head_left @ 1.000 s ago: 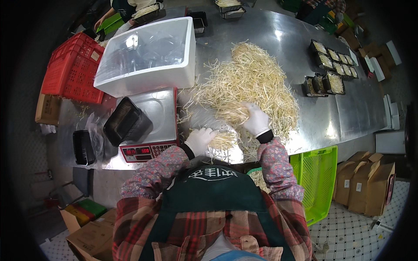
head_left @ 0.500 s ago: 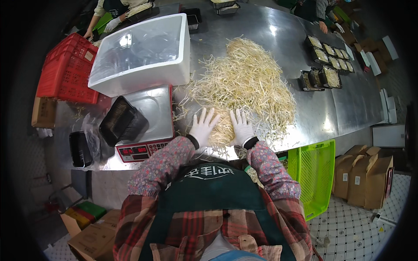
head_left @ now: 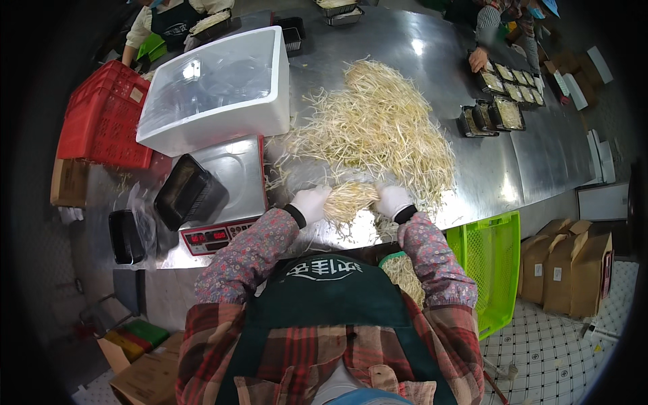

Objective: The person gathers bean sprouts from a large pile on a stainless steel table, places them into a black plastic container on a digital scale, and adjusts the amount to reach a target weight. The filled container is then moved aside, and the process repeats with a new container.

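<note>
Both hands wear white gloves and grip a bundle of bean sprouts point(head_left: 349, 202) from its two ends, near the front edge of the steel table. My left hand point(head_left: 312, 204) is closed round the left end, and my right hand point(head_left: 393, 200) is closed on the right end. Just beyond them spreads a large loose pile of bean sprouts point(head_left: 381, 125). To the left of my left hand, a black plastic tray point(head_left: 185, 192) lies tilted on the steel pan of a red digital scale point(head_left: 239, 179).
A white foam box point(head_left: 216, 115) stands behind the scale, with red crates point(head_left: 104, 121) to its left. Filled trays point(head_left: 509, 113) sit at the right, where a co-worker's hand point(head_left: 478, 59) touches one. A green crate point(head_left: 496, 270) stands below the table's right front edge.
My hands have gone from lying flat with spread fingers beside the sprouts to closing on a bundle. They have drawn slightly apart. At the right, a co-worker's hand has reached the trays.
</note>
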Action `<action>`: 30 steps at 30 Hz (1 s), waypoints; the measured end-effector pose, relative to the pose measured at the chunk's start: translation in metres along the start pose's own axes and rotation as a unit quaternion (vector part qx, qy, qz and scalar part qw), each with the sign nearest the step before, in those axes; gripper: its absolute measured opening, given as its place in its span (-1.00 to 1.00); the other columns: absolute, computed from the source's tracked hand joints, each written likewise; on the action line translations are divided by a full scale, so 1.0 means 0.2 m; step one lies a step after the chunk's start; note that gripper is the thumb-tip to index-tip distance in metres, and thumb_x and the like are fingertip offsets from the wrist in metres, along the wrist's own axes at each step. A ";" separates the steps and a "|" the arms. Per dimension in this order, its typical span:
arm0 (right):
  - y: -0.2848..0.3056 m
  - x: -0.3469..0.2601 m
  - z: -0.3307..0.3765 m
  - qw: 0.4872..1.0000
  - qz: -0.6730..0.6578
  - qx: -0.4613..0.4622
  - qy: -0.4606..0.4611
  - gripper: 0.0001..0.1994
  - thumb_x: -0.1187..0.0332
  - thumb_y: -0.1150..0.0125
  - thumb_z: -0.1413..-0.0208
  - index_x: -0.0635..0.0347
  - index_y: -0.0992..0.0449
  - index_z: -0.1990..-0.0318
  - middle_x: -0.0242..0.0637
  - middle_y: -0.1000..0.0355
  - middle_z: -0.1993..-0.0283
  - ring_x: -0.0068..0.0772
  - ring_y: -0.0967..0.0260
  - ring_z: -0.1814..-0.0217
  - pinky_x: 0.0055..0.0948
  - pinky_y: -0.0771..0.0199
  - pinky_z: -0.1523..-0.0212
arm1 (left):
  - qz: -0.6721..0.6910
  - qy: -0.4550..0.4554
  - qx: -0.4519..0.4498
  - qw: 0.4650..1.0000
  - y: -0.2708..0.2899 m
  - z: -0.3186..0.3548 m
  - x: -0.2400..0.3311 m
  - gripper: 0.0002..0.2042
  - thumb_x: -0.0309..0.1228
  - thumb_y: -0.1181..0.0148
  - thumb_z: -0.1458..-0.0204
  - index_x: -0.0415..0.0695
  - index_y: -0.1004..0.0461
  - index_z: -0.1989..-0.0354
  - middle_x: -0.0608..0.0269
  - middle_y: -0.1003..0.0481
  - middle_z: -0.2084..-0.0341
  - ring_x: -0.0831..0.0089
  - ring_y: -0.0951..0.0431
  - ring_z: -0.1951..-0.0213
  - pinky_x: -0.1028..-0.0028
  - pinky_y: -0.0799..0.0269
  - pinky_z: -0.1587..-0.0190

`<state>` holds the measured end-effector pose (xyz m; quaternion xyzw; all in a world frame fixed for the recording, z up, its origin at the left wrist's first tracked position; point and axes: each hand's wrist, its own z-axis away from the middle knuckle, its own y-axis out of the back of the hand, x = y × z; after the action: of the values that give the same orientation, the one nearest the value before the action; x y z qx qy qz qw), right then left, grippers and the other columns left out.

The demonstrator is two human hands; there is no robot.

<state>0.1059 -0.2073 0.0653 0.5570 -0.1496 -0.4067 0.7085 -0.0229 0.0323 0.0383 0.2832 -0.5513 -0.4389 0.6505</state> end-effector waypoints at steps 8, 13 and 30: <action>0.18 -0.03 -0.07 0.973 -0.142 0.175 -0.039 -0.56 0.24 -0.25 0.04 0.06 -0.46 -0.06 0.01 -0.54 0.34 0.13 -0.51 0.26 -0.01 -0.49 0.16 | -0.105 -0.134 0.158 0.973 0.06 0.14 0.05 -0.46 -0.55 -0.09 0.11 0.02 -0.35 -0.15 0.28 -0.44 0.16 0.26 -0.49 0.16 0.33 -0.46 0.16; -0.12 -0.14 -0.22 0.997 -0.069 -0.037 0.012 -0.12 0.20 -0.33 0.15 0.15 -0.09 -0.39 0.11 -0.24 -0.29 0.10 -0.21 -0.33 -0.17 -0.26 -0.30 | -0.118 0.016 0.098 0.988 0.02 0.21 0.11 -0.05 -0.25 -0.46 0.30 0.02 -0.09 -0.37 -0.03 -0.04 -0.32 -0.10 -0.10 -0.30 -0.03 -0.12 -0.23; -0.21 -0.61 -0.08 0.993 0.090 0.051 0.052 0.35 -0.18 -0.57 0.53 0.26 0.11 -0.43 0.17 -0.05 -0.40 0.15 -0.03 -0.42 0.22 0.06 -0.36 | 0.709 0.270 0.079 0.647 -0.24 0.31 0.09 -0.29 -0.43 -0.10 -0.20 -0.12 0.14 -0.46 0.07 -0.31 -0.22 0.40 -0.48 -0.05 0.49 -0.42 -0.03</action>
<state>0.0226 -0.1084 0.0512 0.5971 -0.1820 -0.3037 0.7198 -0.0945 0.0018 0.0198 -0.0377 -0.4168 0.2972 0.8582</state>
